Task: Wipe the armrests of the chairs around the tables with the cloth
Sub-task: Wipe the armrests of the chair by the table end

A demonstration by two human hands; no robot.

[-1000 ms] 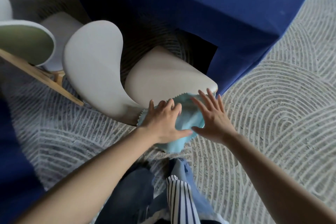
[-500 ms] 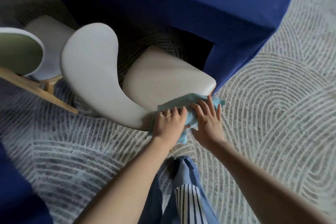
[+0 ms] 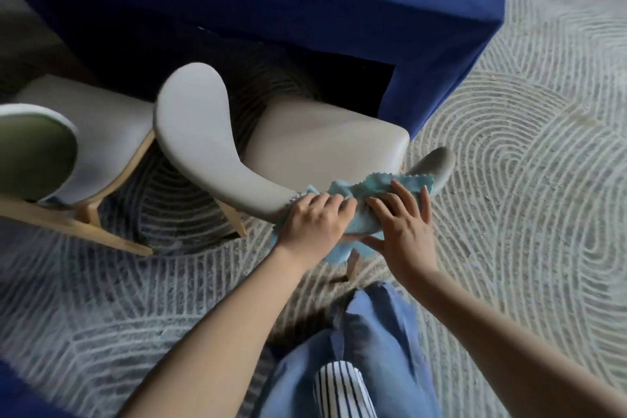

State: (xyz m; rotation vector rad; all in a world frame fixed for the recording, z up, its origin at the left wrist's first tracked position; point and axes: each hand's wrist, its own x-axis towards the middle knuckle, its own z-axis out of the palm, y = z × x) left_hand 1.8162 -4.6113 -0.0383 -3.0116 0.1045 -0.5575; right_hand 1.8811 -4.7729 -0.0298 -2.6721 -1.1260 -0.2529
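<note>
A grey padded chair [image 3: 325, 142] stands pushed up to the blue-draped table [image 3: 305, 3]; its curved back and armrest [image 3: 203, 139] sweep round to a right tip [image 3: 437, 163]. A light blue cloth [image 3: 373, 188] is draped over the rear curve of that armrest. My left hand [image 3: 314, 224] has its fingers curled over the cloth and the armrest. My right hand [image 3: 403, 224] presses the cloth with spread, fairly straight fingers, thumb underneath.
A second grey chair [image 3: 101, 132] with a green-faced back [image 3: 30, 153] and wooden legs stands at the left. A patterned grey carpet [image 3: 526, 180] covers the floor. My blue trousers [image 3: 373, 349] and striped top show at the bottom.
The view has shifted, so the chair's right armrest tip now shows. Both hands stay on the cloth, which now lies bunched and stretched along the armrest's curve toward the right.
</note>
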